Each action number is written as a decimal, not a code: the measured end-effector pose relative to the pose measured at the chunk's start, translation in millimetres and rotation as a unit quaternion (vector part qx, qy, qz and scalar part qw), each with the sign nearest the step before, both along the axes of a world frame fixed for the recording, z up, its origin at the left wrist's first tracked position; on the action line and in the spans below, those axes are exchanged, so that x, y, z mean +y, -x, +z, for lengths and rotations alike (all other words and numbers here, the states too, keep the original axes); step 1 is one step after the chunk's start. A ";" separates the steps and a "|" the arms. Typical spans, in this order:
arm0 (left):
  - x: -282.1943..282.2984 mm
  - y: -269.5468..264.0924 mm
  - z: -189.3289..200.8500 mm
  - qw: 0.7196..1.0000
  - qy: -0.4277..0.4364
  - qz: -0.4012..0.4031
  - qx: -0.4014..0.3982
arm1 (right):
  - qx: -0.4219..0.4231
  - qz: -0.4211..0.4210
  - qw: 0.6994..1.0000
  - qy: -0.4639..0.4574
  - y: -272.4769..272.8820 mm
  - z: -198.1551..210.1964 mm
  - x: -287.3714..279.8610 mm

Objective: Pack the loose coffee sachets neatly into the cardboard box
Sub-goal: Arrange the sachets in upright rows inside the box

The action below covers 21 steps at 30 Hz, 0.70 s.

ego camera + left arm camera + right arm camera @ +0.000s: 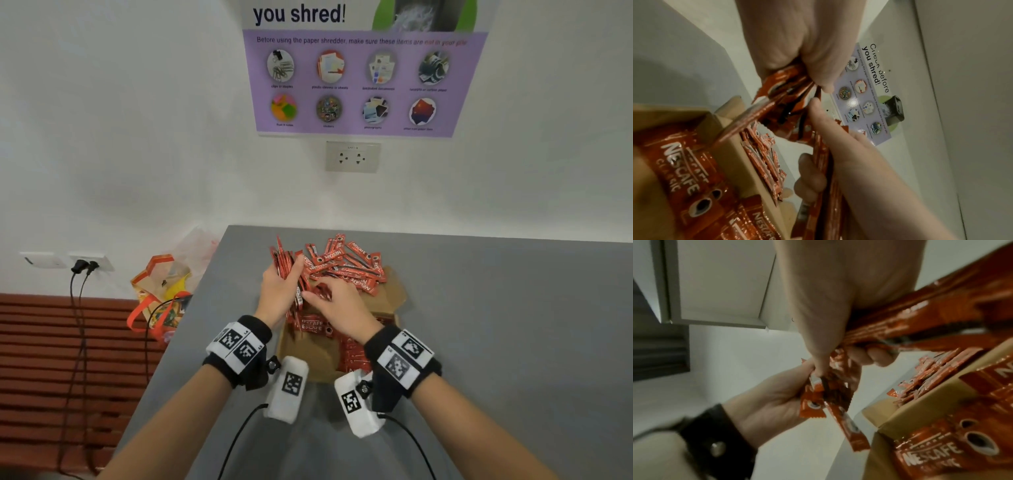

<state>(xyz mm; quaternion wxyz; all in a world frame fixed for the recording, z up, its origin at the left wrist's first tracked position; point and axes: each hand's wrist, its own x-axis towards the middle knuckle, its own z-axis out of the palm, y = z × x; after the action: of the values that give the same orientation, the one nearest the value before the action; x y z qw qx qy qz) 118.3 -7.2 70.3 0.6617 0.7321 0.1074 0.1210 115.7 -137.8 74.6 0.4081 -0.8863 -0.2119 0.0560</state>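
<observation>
glossy foil sachets — matt cardboard box

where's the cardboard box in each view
Head: the box sits centre, beyond the wrists, partly hidden by both hands.
Left wrist: box at lower left, with sachets inside.
Right wrist: box at lower right, its brown wall showing.
Shared landmark: the bundle of sachets held by the left hand, also seen at and.

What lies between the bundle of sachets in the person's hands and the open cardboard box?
Nothing visible. Both hands hold the bundle of sachets just above the cardboard box, whose flaps are folded out; sachets already lie inside, with bare floor on the left.
</observation>
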 end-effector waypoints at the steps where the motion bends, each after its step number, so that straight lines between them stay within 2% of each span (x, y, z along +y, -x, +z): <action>1: -1.1 0.7 -1.9 1.000 0.007 0.001 0.005 | -0.003 -0.011 1.000 -0.002 -1.3 -2.5 0.9; 8: 11.0 6.5 -9.4 0.997 -0.072 -0.007 0.031 | -0.002 -0.013 0.999 0.033 -2.5 -6.7 -10.4; 11: 23.8 7.1 -7.3 0.998 -0.046 0.001 0.045 | 0.009 -0.009 1.000 0.027 -6.2 -8.1 -22.2; 16: 20.9 14.2 4.1 0.992 0.018 -0.101 0.080 | -0.042 -0.015 0.999 0.010 -3.3 -11.1 -20.6; 21: 20.3 9.2 3.3 0.994 0.027 -0.070 0.083 | -0.090 -0.013 0.995 0.042 -0.5 -16.3 -15.5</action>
<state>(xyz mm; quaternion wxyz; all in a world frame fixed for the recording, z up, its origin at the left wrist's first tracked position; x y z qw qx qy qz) 109.1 13.1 73.6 0.6770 0.7270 0.1136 0.0106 116.2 -153.3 58.3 0.3502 -0.9068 -0.2338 -0.0200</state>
